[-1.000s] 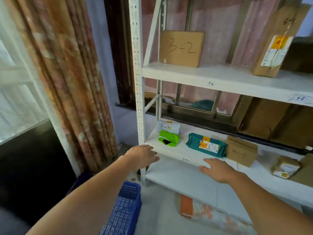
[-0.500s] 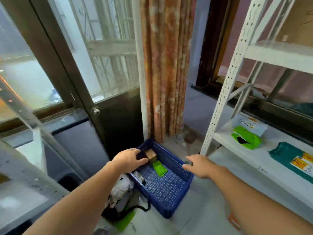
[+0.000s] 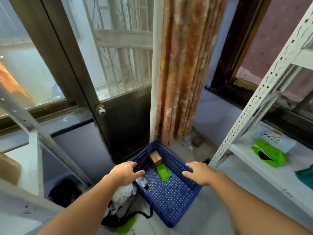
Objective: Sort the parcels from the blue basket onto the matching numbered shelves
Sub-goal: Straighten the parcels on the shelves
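The blue basket [image 3: 166,198] is sitting on the floor beneath both outstretched hands, at the foot of a dark door [image 3: 128,126] and a patterned curtain [image 3: 183,70]. The only writing showing is a handwritten mark that seems to read "4-2" on a white parcel [image 3: 271,141] lying on the white shelf [image 3: 264,175], well off to the right of the right fingers; just in front of it a bright green parcel [image 3: 269,156] is lying, its label too blurred to read. Inside the basket, a small brown box [image 3: 155,158] is resting just beyond the fingertips of both hands, a folded green packet [image 3: 164,172] is lying between the two sets of fingers, and a small grey item [image 3: 143,182] is sitting directly under the left fingers [image 3: 138,173]; no writing on these can be made out. The left hand [image 3: 125,173] is hovering palm down over the basket's left rim, its fingers spread and relaxed, gripping nothing. The right hand [image 3: 198,173] is hanging over the right rim, palm down, its fingers [image 3: 188,174] loosely extended toward the left and holding nothing. Both forearms are reaching down and forward from the lower edge of the view.
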The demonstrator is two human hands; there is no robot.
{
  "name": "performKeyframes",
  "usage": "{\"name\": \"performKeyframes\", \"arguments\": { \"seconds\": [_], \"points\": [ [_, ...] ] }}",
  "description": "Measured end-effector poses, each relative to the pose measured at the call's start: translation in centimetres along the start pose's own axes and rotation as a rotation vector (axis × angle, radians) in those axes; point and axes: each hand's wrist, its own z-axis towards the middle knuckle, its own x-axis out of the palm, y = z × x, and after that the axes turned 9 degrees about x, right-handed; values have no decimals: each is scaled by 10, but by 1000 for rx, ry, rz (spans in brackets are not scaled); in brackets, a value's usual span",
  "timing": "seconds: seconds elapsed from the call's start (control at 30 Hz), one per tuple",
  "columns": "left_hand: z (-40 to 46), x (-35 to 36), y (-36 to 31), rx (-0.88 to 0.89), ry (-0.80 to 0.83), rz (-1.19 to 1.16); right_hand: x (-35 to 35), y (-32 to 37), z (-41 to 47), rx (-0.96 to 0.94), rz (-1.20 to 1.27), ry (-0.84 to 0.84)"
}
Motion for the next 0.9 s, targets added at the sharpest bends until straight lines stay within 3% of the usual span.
{"name": "performKeyframes", "arguments": {
  "seconds": [0.33,0.63,0.9],
  "points": [
    [98,17,-30,-4,163,-44,-4,-39,85,45,30,132],
    [194,23,-63,-80,197,-155,-23,-65,189,-6,5,273],
    [286,49,-46,-74,262,-188,2,-61,279,27,99,351]
  ]
}}
